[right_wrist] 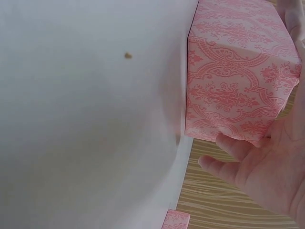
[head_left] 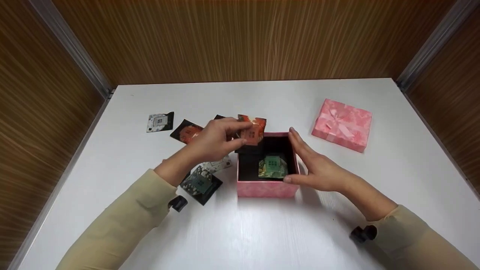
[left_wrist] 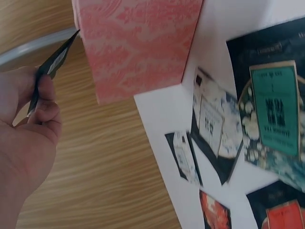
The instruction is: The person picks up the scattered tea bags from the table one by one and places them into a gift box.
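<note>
My left hand [head_left: 213, 140] pinches an orange-labelled tea sachet [head_left: 252, 135] between thumb and fingers, over the far left part of the open pink box [head_left: 268, 189]. In the left wrist view the held sachet [left_wrist: 53, 62] shows nearly edge-on beside the box wall. A green-labelled sachet [head_left: 272, 167] lies inside the box's dark interior. My right hand [head_left: 320, 170] rests along the box's right side, fingers extended toward the far corner and thumb at the near rim. Its straight fingers show against the patterned wall [right_wrist: 233, 90] in the right wrist view.
Left of the box lie several sachets, among them a dark one with a green label [head_left: 200, 183], a red one [head_left: 187, 132] and a white one [head_left: 160, 122] farther off. The pink lid [head_left: 343, 125] with a bow sits at the right. Wood-grain panels [head_left: 255, 41] border the white table.
</note>
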Demonstrator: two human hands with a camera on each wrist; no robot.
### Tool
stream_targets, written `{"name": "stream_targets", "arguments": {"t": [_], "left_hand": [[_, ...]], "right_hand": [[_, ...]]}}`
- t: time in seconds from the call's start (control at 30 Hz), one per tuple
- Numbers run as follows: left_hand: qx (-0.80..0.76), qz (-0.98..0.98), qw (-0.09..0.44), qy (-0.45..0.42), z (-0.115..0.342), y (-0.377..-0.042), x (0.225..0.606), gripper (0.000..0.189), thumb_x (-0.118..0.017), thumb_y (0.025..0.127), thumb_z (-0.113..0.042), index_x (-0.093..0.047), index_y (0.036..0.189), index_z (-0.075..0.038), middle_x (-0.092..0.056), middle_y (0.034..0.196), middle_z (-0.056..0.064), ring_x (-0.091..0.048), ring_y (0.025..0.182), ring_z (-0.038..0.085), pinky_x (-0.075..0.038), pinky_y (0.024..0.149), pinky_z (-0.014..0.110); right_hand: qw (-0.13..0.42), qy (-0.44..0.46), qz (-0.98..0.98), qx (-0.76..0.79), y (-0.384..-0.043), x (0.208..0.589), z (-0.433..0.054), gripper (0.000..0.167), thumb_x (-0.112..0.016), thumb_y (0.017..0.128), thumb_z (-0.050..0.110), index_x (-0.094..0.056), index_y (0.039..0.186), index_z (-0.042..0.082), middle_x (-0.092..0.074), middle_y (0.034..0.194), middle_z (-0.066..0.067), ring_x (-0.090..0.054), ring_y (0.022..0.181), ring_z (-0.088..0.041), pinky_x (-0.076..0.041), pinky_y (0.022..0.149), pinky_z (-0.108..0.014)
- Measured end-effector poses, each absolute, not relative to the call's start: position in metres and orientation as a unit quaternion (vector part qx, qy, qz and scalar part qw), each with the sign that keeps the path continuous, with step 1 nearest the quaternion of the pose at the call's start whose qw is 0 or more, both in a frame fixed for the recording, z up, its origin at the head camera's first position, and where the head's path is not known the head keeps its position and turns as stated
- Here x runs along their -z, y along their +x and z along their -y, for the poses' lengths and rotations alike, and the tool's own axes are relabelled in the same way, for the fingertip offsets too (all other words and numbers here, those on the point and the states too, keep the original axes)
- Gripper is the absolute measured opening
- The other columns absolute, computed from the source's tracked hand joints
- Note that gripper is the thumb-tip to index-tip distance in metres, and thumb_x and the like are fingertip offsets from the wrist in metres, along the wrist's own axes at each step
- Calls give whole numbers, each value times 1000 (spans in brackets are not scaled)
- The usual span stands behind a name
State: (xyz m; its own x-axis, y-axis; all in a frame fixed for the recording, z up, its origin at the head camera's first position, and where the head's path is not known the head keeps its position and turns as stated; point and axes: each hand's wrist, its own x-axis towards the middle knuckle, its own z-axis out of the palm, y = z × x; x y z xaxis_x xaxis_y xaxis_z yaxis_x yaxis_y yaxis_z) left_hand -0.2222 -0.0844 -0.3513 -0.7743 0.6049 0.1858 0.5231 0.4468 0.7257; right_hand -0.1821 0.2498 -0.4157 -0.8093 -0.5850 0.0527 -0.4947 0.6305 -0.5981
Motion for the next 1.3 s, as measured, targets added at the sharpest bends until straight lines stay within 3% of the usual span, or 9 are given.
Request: {"name": "stream_targets", "arguments": {"t": [0.3,0.53,0.93,1.13,1.3], "left_hand": [[-388,-848,48,357,61,-225,359,45,-71,101,-9,-65,146,-8,-70,124,9,-57,87,15,-47,76,30],[-366,-852,64,370,49,-224,365,47,-72,101,-9,-64,148,-7,-71,122,11,-56,83,15,-48,74,28],[-319,-859,69,395,33,-226,373,49,-76,100,-15,-64,146,-5,-71,123,16,-66,110,25,-53,97,39],[-303,-862,81,398,28,-227,378,49,-76,101,-19,-64,147,-7,-71,131,15,-65,120,25,-50,106,40],[-291,-863,81,406,23,-229,382,48,-76,100,-16,-65,145,-5,-73,127,14,-67,115,24,-51,103,39]], "right_hand": [[77,-295,-902,307,-182,416,-250,118,-79,93,53,6,172,26,8,178,1,-28,156,-35,-35,118,-61],[74,-301,-900,307,-181,416,-250,118,-79,94,51,6,172,24,9,178,1,-29,156,-37,-35,119,-61],[73,-299,-900,309,-182,417,-251,117,-78,94,51,6,172,26,7,179,-3,-30,155,-39,-35,118,-62],[73,-300,-900,309,-182,417,-251,117,-79,94,51,5,172,24,7,179,-1,-29,155,-38,-35,118,-62],[73,-299,-901,307,-182,417,-251,117,-79,94,51,5,172,24,8,179,0,-30,155,-38,-36,118,-62]]}}
